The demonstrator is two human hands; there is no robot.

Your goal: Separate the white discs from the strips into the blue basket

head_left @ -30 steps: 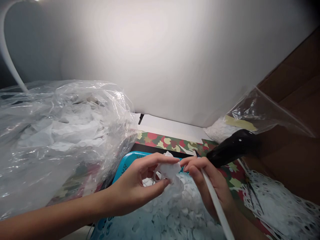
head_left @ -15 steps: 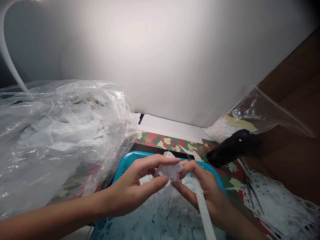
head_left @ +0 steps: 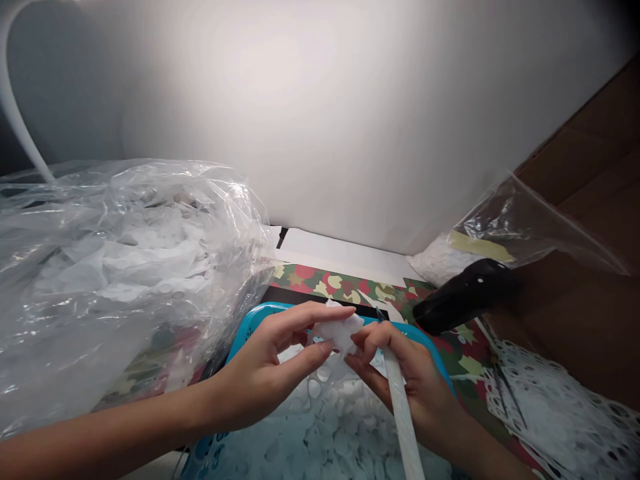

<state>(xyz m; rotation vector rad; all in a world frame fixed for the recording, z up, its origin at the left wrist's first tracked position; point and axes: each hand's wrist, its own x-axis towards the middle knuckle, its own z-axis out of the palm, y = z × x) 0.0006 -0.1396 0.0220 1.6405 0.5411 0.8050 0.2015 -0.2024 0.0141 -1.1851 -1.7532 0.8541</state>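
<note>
My left hand [head_left: 263, 377] pinches a small, crumpled white piece of soft paper or foam [head_left: 340, 331] between thumb and fingertips. My right hand [head_left: 410, 380] grips a long white stick-like tool [head_left: 401, 417], and its dark pointed tip [head_left: 380, 314] rises just beyond the white piece. The fingers of my right hand touch or nearly touch that piece. Below both hands, a blue plastic basket [head_left: 250, 328] holds a heap of white petal-like pieces [head_left: 325, 433].
A large clear plastic bag [head_left: 120, 280] of white pieces fills the left. On the right are a black handled object [head_left: 465, 297], a clear bag with white contents and yellow tape [head_left: 483, 243], white lace-patterned paper [head_left: 555, 413], and festive patterned paper [head_left: 340, 287].
My right hand and the white tool have moved left, and the tool stands more upright. The white piece sits slightly higher, and my fingers have shifted their pinch on it.
</note>
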